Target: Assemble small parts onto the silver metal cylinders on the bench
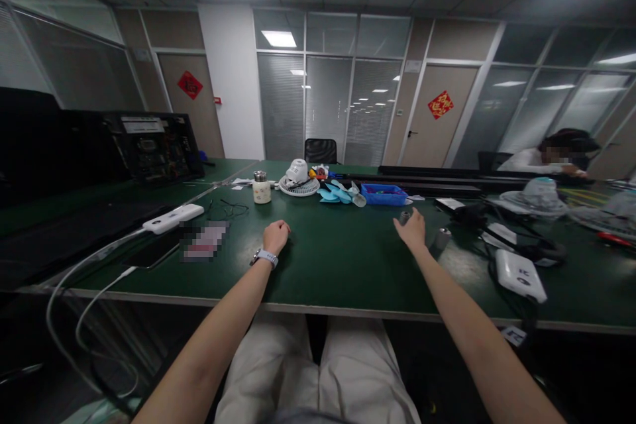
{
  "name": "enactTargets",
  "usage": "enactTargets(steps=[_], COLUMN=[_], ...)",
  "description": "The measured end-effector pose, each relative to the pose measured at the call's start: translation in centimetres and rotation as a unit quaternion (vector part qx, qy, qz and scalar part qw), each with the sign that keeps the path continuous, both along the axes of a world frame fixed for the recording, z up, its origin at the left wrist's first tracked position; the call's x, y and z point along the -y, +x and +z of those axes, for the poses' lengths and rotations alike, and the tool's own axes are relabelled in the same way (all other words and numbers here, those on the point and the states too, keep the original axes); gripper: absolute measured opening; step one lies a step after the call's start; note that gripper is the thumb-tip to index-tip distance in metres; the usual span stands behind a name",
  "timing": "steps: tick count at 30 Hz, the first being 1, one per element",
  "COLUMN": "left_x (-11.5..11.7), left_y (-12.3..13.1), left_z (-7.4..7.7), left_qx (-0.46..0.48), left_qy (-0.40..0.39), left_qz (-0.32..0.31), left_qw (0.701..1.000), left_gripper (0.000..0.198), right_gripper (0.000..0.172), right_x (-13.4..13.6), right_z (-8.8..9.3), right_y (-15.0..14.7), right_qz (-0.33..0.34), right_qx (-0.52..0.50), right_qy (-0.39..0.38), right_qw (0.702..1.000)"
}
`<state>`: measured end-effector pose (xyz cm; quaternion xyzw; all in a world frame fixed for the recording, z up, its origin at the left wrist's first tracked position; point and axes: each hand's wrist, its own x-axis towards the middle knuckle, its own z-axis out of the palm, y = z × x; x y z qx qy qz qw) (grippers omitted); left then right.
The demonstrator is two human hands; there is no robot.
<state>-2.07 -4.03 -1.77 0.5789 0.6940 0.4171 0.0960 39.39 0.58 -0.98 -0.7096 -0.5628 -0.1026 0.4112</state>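
My left hand (277,237) rests on the green table with its fingers curled in. No object shows in it. A watch (264,257) is on that wrist. Farther right, my right hand (412,230) has its thumb and fingers around a small grey metal cylinder (405,216), partly hidden by the hand. A second grey cylinder (442,238) stands upright just right of that wrist, apart from it. Beyond my hands lie light-blue fan blades (338,192), a blue tray (385,195) with small parts inside, and a white fan housing (298,179).
A cream cup (262,192) stands past my left hand. To the left are a white power strip (173,218), a phone (154,250) and an open computer case (156,146). At right lie a white box (521,275), black cables and fan parts (534,199). Another person (546,156) sits far right.
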Motion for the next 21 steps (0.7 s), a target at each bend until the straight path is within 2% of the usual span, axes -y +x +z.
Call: enactTargets(steps=[2,5,9,12,14,16,19,21], left_x=[-0.1,-0.2,-0.2,0.0,0.0,0.2,0.6,1.0], left_y=[0.0,0.0,0.1,0.2,0.4,0.8,1.6,2.1], left_z=[-0.1,-0.2,-0.1,0.0,0.2,0.3,0.6,0.8], left_qx=[-0.003,-0.012,-0.014,-0.011,0.004,0.026,0.056,0.064], left_qy=[0.003,-0.001,-0.004,-0.012,-0.015,-0.009,0.022,0.048], left_qz=[-0.001,-0.002,-0.003,-0.018,-0.034,-0.061,-0.122,-0.154], left_qw=[1.0,1.0,1.0,1.0,0.999,0.998,0.991,0.985], left_gripper=[0.026,0.027,0.027,0.027,0.026,0.023,0.025,0.032], right_gripper=[0.075,0.067,0.047,0.038,0.038,0.037,0.039,0.038], right_x=[-1.5,-3.1,-3.7,-3.1,-2.3,-1.3,0.5,1.6], right_z=[-1.0,-1.7,-1.4,-1.0,-1.0,-1.2,-1.8,-2.1], right_y=[-0.2,0.4,1.1,-0.5,-3.3,-7.4,-14.5,-18.5], right_qz=[-0.046,-0.063,-0.058,-0.038,0.029,0.143,0.332,0.41], right_qx=[-0.062,-0.126,-0.15,-0.157,-0.162,-0.176,-0.215,-0.236], right_qy=[-0.055,-0.102,-0.099,-0.089,-0.09,-0.093,-0.095,-0.099], right_qw=[0.995,0.985,0.982,0.983,0.982,0.969,0.914,0.875])
